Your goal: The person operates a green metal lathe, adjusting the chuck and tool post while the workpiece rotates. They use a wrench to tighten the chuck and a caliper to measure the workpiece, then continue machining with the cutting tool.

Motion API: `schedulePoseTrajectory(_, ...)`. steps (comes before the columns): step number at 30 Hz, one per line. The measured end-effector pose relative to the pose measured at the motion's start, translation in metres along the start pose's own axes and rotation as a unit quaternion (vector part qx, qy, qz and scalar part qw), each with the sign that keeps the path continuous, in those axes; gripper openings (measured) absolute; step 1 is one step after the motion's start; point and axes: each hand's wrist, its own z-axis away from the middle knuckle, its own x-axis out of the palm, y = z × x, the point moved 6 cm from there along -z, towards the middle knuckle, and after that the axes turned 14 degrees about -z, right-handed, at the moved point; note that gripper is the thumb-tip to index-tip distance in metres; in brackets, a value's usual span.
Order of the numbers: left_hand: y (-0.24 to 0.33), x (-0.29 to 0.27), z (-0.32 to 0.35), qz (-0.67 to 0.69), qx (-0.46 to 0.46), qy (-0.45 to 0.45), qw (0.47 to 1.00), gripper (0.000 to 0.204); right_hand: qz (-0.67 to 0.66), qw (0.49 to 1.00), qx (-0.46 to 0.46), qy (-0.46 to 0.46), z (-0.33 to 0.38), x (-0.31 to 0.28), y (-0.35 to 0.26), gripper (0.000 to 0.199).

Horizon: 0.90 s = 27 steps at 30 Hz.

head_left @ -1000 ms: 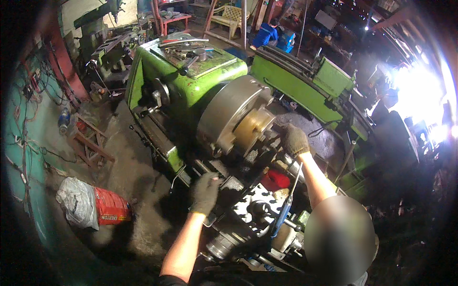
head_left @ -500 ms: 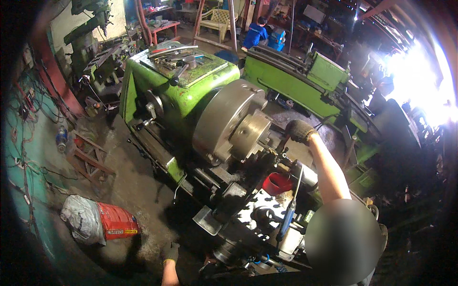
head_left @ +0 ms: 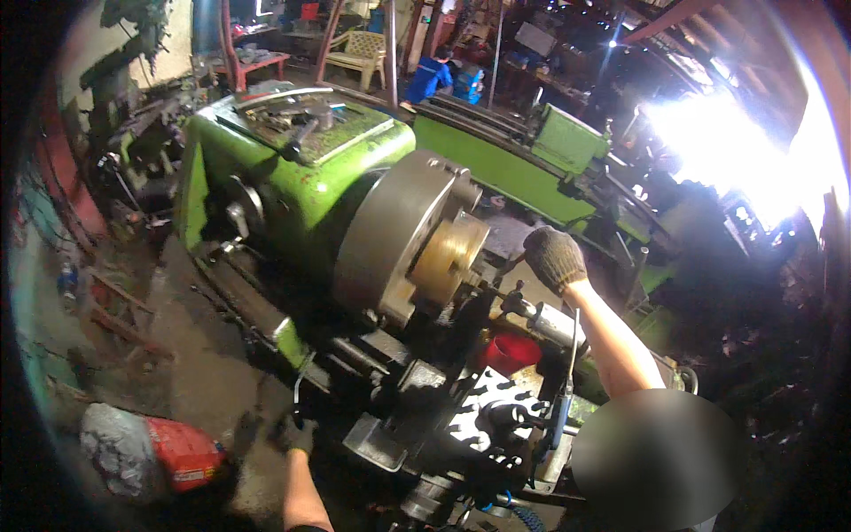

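Note:
My right hand (head_left: 556, 258), in a dark knit glove, is closed on a thin dark stick-like tool (head_left: 509, 268). The tool points down toward the tailstock end of a brass-coloured round workpiece (head_left: 452, 253). A large grey lathe chuck (head_left: 390, 235) grips that workpiece; its surface looks streaked. Low on the left, my gloved left hand (head_left: 298, 436) is at the dark knob end of a bent metal lever (head_left: 301, 383), its fingers seemingly curled round it. Shadow and blur hide part of that grip. The tailstock (head_left: 557, 324) faces the workpiece below my right wrist.
The green headstock (head_left: 328, 177) carries loose tools on top. A red container (head_left: 512, 352) sits beyond the bolted tool post (head_left: 505, 415). A red-and-grey sack (head_left: 182, 452) lies at lower left. Behind stand another green machine (head_left: 496, 168) and a crouching person in blue (head_left: 429, 80).
My left hand has moved up to the lever's end. My right hand stays beside the workpiece with its tool. The whole view has shifted, with the machine now further left.

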Motion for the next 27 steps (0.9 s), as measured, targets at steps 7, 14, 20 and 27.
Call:
schedulePoseTrajectory(7, 0.011, 0.112, -0.120, 0.215, -0.010, -0.178, 0.960, 0.079, -0.084, 0.996, -0.021, 0.022, 0.056, -0.051, -0.062, 0.025)
schedulePoseTrajectory(14, 0.051, 0.014, -0.112, 0.459, -0.089, -0.280, 0.838, 0.051, -0.113, 0.991, 0.061, -0.026, 0.065, -0.053, -0.082, 0.021)
schedulePoseTrajectory(20, 0.131, -0.107, -0.095, 0.532, -0.047, -0.280, 0.798, 0.055, -0.137, 0.990, 0.030, -0.015, 0.064, -0.077, -0.098, 0.023)
schedulePoseTrajectory(27, 0.135, -0.091, -0.100, 0.537, -0.059, -0.284, 0.792, 0.064, -0.120, 0.988, 0.059, -0.080, 0.021, -0.012, 0.001, 0.027)
